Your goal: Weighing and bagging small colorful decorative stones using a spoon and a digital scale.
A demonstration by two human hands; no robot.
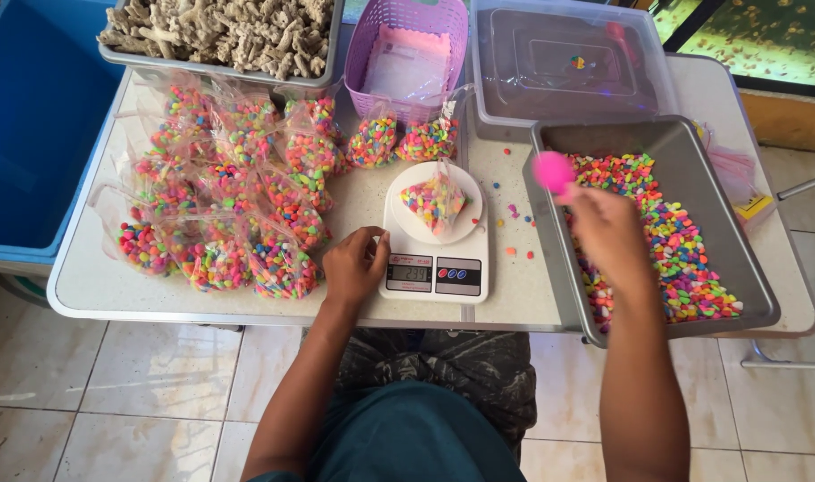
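While the person is sitting at the white table (95, 286), everything below is showing in the one head view.

Left hand: the left hand (354, 263) is resting at the near left corner of the white kitchen scale (434, 259), fingers loosely curled and touching its edge, closed on nothing.

Right hand: the right hand (608, 234) is hovering over the grey tray (738, 259), fingers wrapped round the handle of a pink scoop (553, 171); the scoop's round head is hanging above the tray's left rim.

Scale: a clear bag of coloured pebbles (434, 201) is sitting on the round white pan, its top standing open.

Tray: loose coloured pebbles (684, 259) are lying mostly along the left and near side, with bare grey floor showing at the far right; the tray's near corner is overhanging the table's front edge.

Open room: a narrow strip of table is lying between scale and tray, dotted with a few stray pebbles (515, 214).

Left side: filled bags (229, 205) are crowding the table right up to the scale's left edge.

Far edge: a purple basket (407, 22), a clear lidded box (568, 62) and a tray of pale coral pieces (220, 36) are lining the back.
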